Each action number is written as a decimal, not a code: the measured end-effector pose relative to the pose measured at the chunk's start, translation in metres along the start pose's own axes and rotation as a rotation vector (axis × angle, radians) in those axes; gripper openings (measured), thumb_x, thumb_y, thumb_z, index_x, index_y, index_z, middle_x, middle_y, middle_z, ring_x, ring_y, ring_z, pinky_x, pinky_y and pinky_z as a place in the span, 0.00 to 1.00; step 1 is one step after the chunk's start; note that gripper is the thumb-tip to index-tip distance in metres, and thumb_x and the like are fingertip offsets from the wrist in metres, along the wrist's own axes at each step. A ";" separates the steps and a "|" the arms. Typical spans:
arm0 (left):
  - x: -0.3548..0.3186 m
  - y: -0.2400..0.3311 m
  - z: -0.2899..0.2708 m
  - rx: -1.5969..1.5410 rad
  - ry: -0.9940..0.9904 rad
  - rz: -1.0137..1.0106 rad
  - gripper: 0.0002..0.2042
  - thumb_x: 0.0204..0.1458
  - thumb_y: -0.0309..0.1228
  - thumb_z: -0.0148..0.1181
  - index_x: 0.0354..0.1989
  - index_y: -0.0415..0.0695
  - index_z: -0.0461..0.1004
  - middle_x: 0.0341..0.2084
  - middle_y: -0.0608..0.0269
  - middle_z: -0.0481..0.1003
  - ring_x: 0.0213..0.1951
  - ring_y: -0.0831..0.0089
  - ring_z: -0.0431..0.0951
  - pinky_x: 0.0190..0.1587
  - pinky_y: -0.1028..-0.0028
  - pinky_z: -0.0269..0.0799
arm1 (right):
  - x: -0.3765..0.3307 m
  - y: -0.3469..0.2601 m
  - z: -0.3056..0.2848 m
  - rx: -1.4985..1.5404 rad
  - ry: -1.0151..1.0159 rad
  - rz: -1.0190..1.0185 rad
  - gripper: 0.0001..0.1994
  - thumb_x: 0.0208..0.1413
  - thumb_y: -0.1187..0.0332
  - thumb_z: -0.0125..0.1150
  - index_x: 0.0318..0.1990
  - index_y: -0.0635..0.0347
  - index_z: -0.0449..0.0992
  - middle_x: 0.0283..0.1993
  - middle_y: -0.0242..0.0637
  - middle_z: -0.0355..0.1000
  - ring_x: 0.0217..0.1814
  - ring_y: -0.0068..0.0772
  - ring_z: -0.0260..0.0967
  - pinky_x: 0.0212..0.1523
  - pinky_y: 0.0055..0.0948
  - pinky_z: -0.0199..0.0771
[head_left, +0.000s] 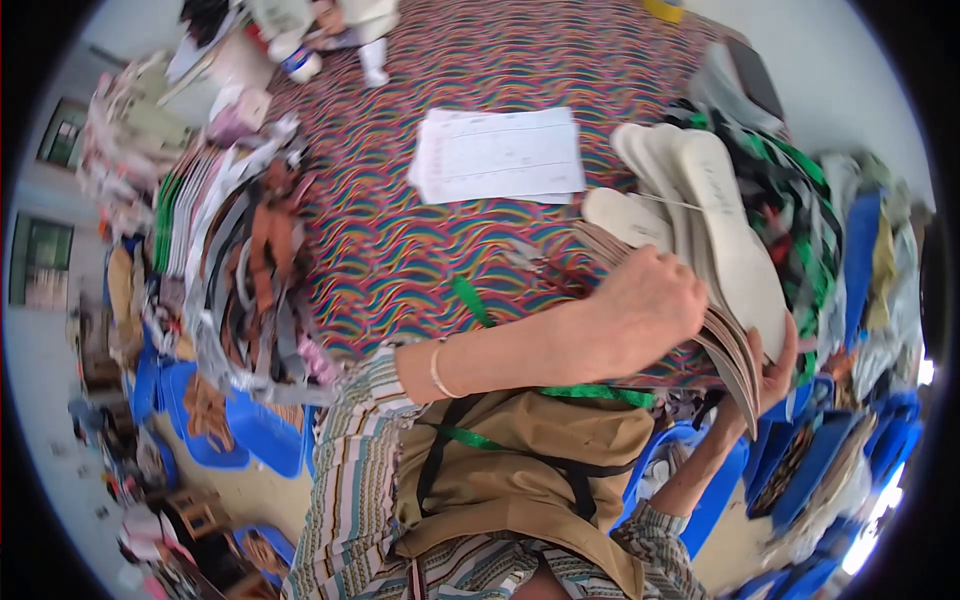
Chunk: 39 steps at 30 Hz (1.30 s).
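Observation:
A stack of shoe insoles (728,340) with brown edges and a pale top slants across the table's near right edge. Over its middle my left hand (650,305) is closed in a fist, back of the hand up. Its fingertips are hidden, so what they grip does not show. My right hand (777,370) holds the stack's near end from the right, thumb and fingers round it. Just beyond lie white insoles (715,185) in a bundle, with a thin string across them and handwriting on the top one.
White paper sheets (500,155) lie on the patterned tabletop (370,220). Green and black strips (800,190) heap up at the right; brown and grey strips (255,260) and stacked pieces stand at the left. Blue bins (265,430) sit below on both sides. A white bottle (298,60) stands far left.

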<state>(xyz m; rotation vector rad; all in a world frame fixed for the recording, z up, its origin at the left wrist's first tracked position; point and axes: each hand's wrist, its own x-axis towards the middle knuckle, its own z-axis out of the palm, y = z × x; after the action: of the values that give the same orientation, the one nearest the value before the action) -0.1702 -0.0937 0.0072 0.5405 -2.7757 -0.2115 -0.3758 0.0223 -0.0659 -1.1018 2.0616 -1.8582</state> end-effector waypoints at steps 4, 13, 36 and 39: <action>-0.001 -0.013 -0.007 0.059 -0.032 -0.058 0.16 0.37 0.22 0.60 0.39 0.39 0.71 0.33 0.58 0.75 0.39 0.60 0.77 0.42 0.66 0.72 | -0.006 0.002 0.006 -0.003 0.033 -0.023 0.26 0.53 0.79 0.65 0.62 0.62 0.69 0.53 0.39 0.73 0.49 0.28 0.72 0.50 0.27 0.74; 0.018 0.002 -0.021 0.074 0.092 0.118 0.19 0.37 0.18 0.57 0.42 0.36 0.72 0.36 0.57 0.72 0.43 0.60 0.74 0.46 0.64 0.69 | -0.021 0.029 -0.007 0.047 0.009 -0.100 0.29 0.47 0.78 0.70 0.60 0.63 0.70 0.57 0.42 0.70 0.56 0.32 0.68 0.57 0.30 0.68; 0.025 -0.005 -0.035 -0.759 -0.221 -0.098 0.18 0.46 0.23 0.64 0.47 0.35 0.76 0.35 0.50 0.78 0.35 0.65 0.80 0.40 0.70 0.74 | -0.006 -0.042 -0.041 0.531 -0.077 0.110 0.18 0.55 0.70 0.65 0.51 0.70 0.74 0.50 0.43 0.75 0.50 0.33 0.73 0.54 0.33 0.70; 0.030 -0.059 -0.012 -0.996 0.170 -0.397 0.14 0.47 0.27 0.61 0.42 0.35 0.78 0.28 0.52 0.80 0.33 0.58 0.79 0.40 0.66 0.74 | -0.005 -0.036 -0.050 0.445 0.122 0.063 0.14 0.56 0.70 0.63 0.47 0.69 0.76 0.44 0.41 0.77 0.41 0.29 0.76 0.43 0.28 0.75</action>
<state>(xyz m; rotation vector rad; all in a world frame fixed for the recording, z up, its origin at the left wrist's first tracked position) -0.1727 -0.1600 0.0144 0.7428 -1.9944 -1.4321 -0.3857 0.0662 -0.0240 -0.8163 1.5909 -2.2465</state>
